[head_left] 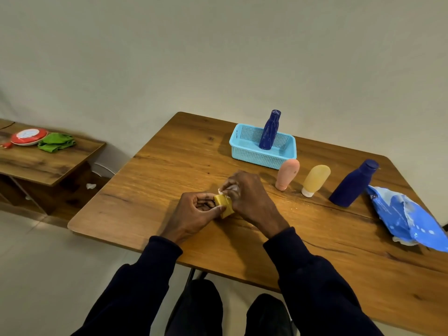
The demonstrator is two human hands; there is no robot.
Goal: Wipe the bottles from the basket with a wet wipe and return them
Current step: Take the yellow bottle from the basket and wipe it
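My left hand (197,210) grips a small yellow bottle (224,206) just above the wooden table (169,166). My right hand (247,195) holds a white wet wipe (229,188) bunched in its fingers and pressed against the bottle's upper end. A light blue basket (244,155) stands at the back of the table with one dark blue bottle (269,130) upright inside it. In front of the basket stand a pink bottle (287,174), a yellow bottle with a white cap (316,180) and a second dark blue bottle (352,184).
A blue wet-wipe pack (407,218) lies crumpled near the table's right edge. To the left is a lower wooden side table (48,163) with a red round item (28,136) and a green cloth (57,142). My knees sit under the table's front edge.
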